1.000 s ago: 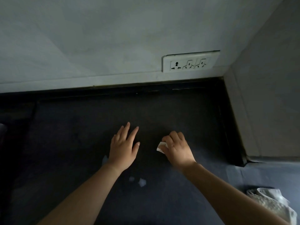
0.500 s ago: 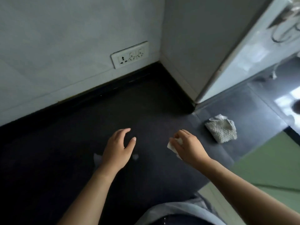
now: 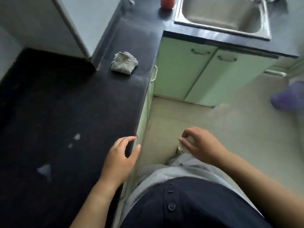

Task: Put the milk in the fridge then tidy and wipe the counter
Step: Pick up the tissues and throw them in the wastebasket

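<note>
The dark counter [image 3: 69, 99] runs along my left, with a few small white paper scraps [image 3: 44, 169] lying on it. A crumpled white cloth [image 3: 124, 63] sits further along the counter, beside the white fridge [image 3: 41, 22]. My left hand [image 3: 119, 159] hovers over the counter's front edge with fingers loosely curled, holding nothing. Off the counter, above the floor, my right hand [image 3: 199, 143] pinches a small white paper scrap [image 3: 185, 146] in its fingertips.
A steel sink [image 3: 222, 15] is set in the counter at the top right, with a red object [image 3: 167, 2] beside it. Green cabinet doors [image 3: 189, 71] stand below. Tiled floor [image 3: 222, 120] spreads to the right, with a purple shape [image 3: 289, 96] at its edge.
The view has swung right from the wall corner to the sink and floor. My right hand has carried the scrap off the counter; my left hand has drawn back to the counter's edge.
</note>
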Demonstrator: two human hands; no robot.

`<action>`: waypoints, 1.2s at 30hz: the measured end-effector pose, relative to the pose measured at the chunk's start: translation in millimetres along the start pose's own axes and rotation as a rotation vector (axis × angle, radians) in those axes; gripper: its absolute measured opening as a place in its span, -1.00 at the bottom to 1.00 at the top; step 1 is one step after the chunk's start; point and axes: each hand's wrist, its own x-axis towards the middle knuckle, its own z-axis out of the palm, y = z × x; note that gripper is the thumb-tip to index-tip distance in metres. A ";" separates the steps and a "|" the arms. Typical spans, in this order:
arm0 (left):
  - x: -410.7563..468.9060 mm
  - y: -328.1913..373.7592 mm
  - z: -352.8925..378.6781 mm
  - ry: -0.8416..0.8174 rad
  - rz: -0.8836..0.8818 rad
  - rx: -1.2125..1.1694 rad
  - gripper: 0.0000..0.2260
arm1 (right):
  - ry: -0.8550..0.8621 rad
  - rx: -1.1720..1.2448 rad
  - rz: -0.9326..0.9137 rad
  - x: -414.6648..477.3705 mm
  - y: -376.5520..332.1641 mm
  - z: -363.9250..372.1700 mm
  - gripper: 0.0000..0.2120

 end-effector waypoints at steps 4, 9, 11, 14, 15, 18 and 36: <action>21.2 34.5 19.3 -0.078 0.055 0.095 -0.76 | 0.182 0.092 0.147 -37.8 37.3 -22.7 -0.83; 44.9 104.4 76.8 -0.221 0.182 0.132 -0.76 | 0.355 0.187 0.258 -83.4 97.0 -57.7 -0.85; 49.1 139.7 114.7 -0.261 0.228 0.102 -0.79 | 0.399 0.199 0.304 -109.9 130.5 -73.0 -0.85; 43.1 199.5 183.9 -0.336 0.269 0.006 -0.86 | 0.432 0.201 0.396 -157.8 186.7 -96.3 -0.84; 38.4 219.8 208.7 -0.368 0.279 -0.028 -0.88 | 0.444 0.203 0.433 -174.5 205.6 -103.9 -0.84; 24.7 276.4 279.0 -0.488 0.341 -0.058 -0.90 | 0.523 0.214 0.541 -219.4 255.8 -122.8 -0.85; 115.0 498.3 528.4 -0.867 0.588 0.177 -0.86 | 0.782 0.490 0.957 -263.6 485.4 -221.0 -0.85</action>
